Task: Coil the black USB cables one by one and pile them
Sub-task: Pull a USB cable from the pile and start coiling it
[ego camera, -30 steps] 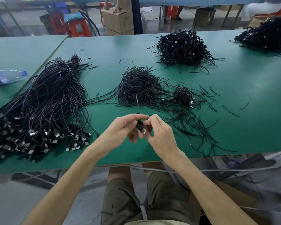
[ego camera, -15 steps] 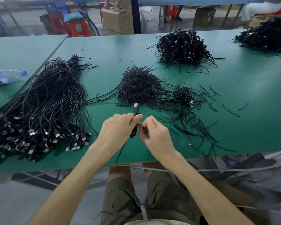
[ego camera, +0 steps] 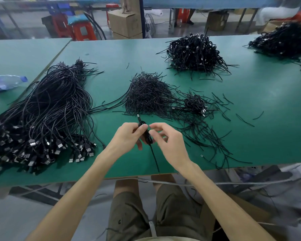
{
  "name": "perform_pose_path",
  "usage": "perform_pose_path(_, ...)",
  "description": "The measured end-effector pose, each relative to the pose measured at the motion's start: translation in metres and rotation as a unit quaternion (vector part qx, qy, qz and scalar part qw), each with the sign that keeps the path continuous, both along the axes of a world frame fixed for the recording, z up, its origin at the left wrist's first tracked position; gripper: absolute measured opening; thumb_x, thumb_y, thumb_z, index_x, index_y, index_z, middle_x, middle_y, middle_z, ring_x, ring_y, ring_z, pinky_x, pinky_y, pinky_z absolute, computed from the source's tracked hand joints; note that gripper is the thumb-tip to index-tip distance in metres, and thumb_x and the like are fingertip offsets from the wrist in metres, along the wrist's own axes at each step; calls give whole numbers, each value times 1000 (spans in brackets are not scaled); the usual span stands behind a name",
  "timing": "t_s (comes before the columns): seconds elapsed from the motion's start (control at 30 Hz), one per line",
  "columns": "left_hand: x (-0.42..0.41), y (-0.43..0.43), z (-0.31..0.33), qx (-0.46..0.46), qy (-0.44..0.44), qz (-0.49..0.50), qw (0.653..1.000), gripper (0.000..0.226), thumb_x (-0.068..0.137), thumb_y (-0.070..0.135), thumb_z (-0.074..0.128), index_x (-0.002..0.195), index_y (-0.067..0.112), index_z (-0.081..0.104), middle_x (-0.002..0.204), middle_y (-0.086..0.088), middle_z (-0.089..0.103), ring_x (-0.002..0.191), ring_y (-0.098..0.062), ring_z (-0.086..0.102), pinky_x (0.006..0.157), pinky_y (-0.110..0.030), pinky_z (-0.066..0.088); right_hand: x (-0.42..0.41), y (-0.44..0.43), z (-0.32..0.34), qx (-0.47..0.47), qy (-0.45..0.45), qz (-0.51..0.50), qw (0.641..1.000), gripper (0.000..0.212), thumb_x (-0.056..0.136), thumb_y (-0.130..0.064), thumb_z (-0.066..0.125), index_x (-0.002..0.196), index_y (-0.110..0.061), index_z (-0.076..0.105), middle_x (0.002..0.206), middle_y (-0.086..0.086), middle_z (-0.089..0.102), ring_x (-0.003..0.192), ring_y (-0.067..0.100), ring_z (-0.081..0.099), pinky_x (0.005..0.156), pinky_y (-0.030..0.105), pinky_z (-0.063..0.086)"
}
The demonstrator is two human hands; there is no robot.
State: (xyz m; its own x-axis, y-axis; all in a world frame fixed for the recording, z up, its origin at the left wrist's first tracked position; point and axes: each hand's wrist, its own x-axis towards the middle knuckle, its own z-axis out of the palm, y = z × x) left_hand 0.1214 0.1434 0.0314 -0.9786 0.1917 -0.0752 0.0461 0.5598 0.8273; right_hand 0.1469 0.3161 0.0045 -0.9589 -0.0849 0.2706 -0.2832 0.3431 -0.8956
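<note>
With the left hand [ego camera: 127, 138] pinching the small coil of cable [ego camera: 147, 138] over the table's [ego camera: 111, 66] near edge, the right hand [ego camera: 169, 145], fingers curled beside it, grip unclear, should wind the hanging tail in snug, even loops.

Your left hand [ego camera: 127, 138] and right hand [ego camera: 169, 143] meet over the counter's [ego camera: 261, 136] near edge, one cable [ego camera: 147, 136] between them, its tail trailing toward you. Left of them lies a loose cable bundle [ego camera: 56, 105], plugs nearest you, with a bottle [ego camera: 6, 82] further left. Just ahead sits a heap of ties [ego camera: 146, 96], a small coiled pile [ego camera: 195, 103] at its right. Behind that lies a larger coiled pile [ego camera: 195, 53], another pile [ego camera: 283, 40] at the far right. A box [ego camera: 127, 23] stands beyond the counter.
</note>
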Motion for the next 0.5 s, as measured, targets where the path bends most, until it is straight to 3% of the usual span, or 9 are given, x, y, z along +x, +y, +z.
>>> perform_pose_path(0.07, -1, -1, -5, 64, -16, 2, 998, 39, 107, 31, 49, 77, 10, 64, 69, -1, 75, 52, -19, 68, 50, -27, 45, -2, 2, 3, -22, -56, 32, 998, 32, 93, -33, 72, 123, -25, 64, 105, -9, 69, 87, 15, 70, 78, 32, 58)
perform_pose_path(0.17, -1, -4, -8, 120, -42, -32, 991, 32, 107, 30, 49, 89, 12, 69, 76, -4, 77, 60, -21, 72, 52, -24, 49, -4, 4, 4, 25, -63, 49, 996, 26, 90, -26, 76, 114, -29, 67, 106, -6, 65, 87, 20, 69, 81, 38, 58)
perform_pose_path(0.23, -5, -12, -9, 102, -45, -45, 993, 25, 107, 28, 49, 99, 15, 68, 86, -1, 78, 65, -23, 74, 53, -23, 50, -14, 9, 8, 33, -52, 30, 998, 21, 89, -20, 76, 108, -25, 70, 105, -4, 67, 87, 22, 69, 81, 39, 58)
perform_pose_path(0.33, -14, -43, -10, -37, 13, -9, 999, 12, 103, 25, 56, 106, 25, 68, 88, 13, 76, 69, -13, 73, 63, -27, 53, -50, 32, 22, 96, 6, -44, 994, 16, 88, -14, 76, 102, -20, 74, 103, -2, 68, 91, 12, 65, 87, 24, 52)
perform_pose_path(0.4, -17, -72, -11, -164, 46, 28, 985, 13, 100, 21, 62, 110, 28, 68, 95, 15, 72, 82, -10, 70, 78, -33, 56, -82, 53, 33, 145, 31, -104, 983, 14, 90, -11, 73, 104, -16, 73, 104, 1, 65, 93, 13, 61, 92, 24, 48)
perform_pose_path(0.5, -19, -110, -15, -308, 46, 21, 950, 25, 97, 15, 64, 120, 26, 67, 117, 6, 64, 105, -16, 64, 97, -39, 50, -123, 81, 39, 201, 46, -174, 963, 17, 95, -8, 67, 112, -7, 69, 112, 7, 60, 99, 18, 59, 95, 24, 45)
